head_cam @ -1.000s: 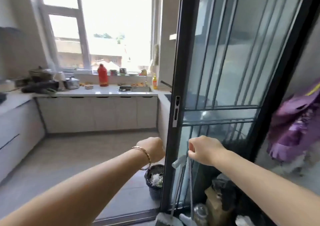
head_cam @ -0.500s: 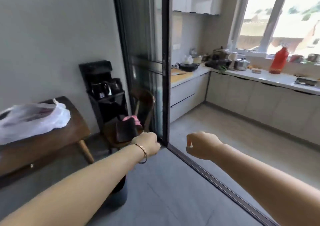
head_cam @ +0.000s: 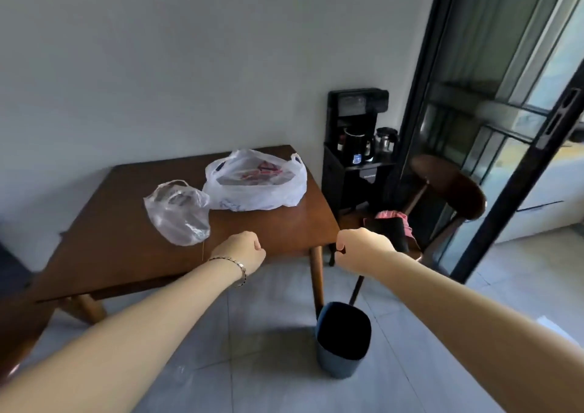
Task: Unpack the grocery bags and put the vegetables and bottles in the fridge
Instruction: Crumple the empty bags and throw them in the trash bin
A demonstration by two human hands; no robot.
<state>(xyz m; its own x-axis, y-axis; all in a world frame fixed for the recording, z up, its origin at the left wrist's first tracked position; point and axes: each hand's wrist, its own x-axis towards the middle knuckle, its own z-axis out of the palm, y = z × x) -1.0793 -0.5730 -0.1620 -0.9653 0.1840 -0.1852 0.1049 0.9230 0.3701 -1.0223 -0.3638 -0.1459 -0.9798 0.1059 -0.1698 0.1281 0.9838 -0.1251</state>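
Two plastic grocery bags lie on a dark wooden table [head_cam: 126,254]. The larger white bag [head_cam: 256,181] sits near the table's far right corner, with red and pink contents showing through. A smaller clear bag [head_cam: 178,211] lies to its left, knotted at the top. My left hand [head_cam: 243,253], with a bracelet on the wrist, is a fist over the table's near edge and holds nothing. My right hand [head_cam: 360,248] is also a fist, just past the table's right corner, and holds nothing. No fridge is in view.
A dark bin [head_cam: 343,340] stands on the tiled floor by the table leg. A black drinks stand with a kettle [head_cam: 357,147] is against the wall. A wooden chair [head_cam: 442,191] with a dark and pink cloth sits beside the sliding glass door [head_cam: 505,112].
My view has swung left from the kitchen doorway to the table with the bags. Both fists have kept the same pose in front of me.
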